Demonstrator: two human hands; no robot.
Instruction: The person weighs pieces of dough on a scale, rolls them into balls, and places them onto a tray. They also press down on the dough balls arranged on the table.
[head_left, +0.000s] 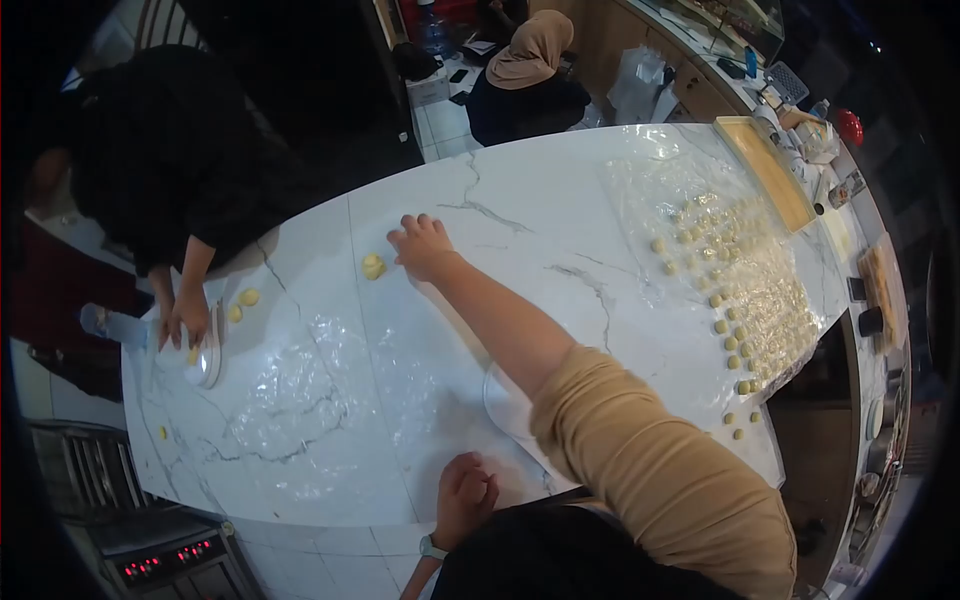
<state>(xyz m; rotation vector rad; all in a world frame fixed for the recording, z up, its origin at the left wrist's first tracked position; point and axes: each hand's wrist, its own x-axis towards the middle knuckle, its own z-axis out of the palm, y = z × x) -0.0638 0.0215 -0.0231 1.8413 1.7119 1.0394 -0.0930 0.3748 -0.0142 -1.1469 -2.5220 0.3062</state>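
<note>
Reaching over the table (540, 185), the right hand (421, 246) had its fingers spread just beside the dough (373, 266); open tabletop stretched toward the plastic sheet (640, 205). Near the front edge (300, 522), the left hand (467, 496) curled, its grip unclear.

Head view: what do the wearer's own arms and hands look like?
A creased tan sleeve covers the upper part of the right arm; the right hand is ungloved. The left hand is ungloved too, with a pale-faced watch at its wrist. No left sleeve shows clearly.

Glare on the plastic sheet (640, 205), dim surroundings, black corners, fisheye curve along the table (510, 175)
</note>
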